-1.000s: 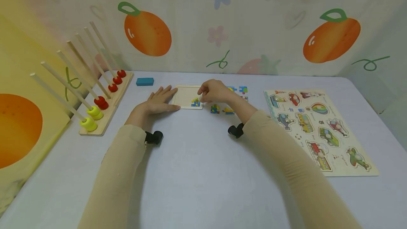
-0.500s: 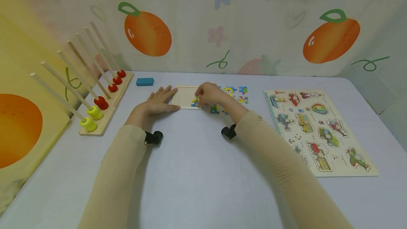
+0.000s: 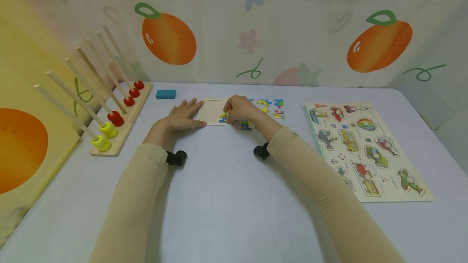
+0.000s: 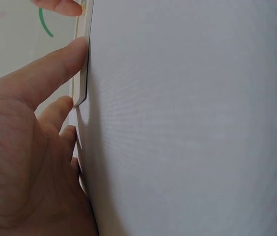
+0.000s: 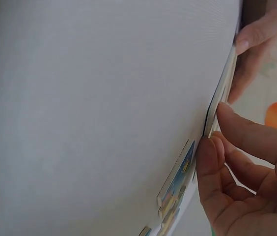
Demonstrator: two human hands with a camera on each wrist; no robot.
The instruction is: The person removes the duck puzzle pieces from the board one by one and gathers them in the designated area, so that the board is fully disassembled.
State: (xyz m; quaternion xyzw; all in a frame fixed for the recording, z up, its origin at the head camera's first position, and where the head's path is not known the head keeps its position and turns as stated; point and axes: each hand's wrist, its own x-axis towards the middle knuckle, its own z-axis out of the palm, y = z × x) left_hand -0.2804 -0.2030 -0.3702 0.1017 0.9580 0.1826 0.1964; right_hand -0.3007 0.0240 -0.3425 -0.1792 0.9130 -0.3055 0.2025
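Observation:
In the head view my left hand [image 3: 182,116] lies with fingers spread at the left end of a small wooden puzzle tray [image 3: 209,108]. Its thumb [image 4: 74,53] rests along the tray's near edge in the left wrist view. My right hand [image 3: 239,108] bends over the tray's right end, thumb and fingertips bunched at the near corner. Beside them shows a blue and yellow puzzle piece [image 3: 222,118], its right part hidden by the fingers. In the right wrist view, the thumb [image 5: 229,118] and curled fingers meet at the tray's edge.
Several loose puzzle pieces [image 3: 279,114] lie right of the tray, some behind the right hand. A blue block [image 3: 166,94] sits at back left, near a bead-and-peg counting stand [image 3: 116,145]. A vehicle picture board [image 3: 393,149] lies at right. A printed cloth [image 3: 219,35] hangs behind.
My right hand has moved slightly left and towards me, onto the tray's near right corner, covering part of the puzzle piece. More loose pieces show behind it. The left hand stays put.

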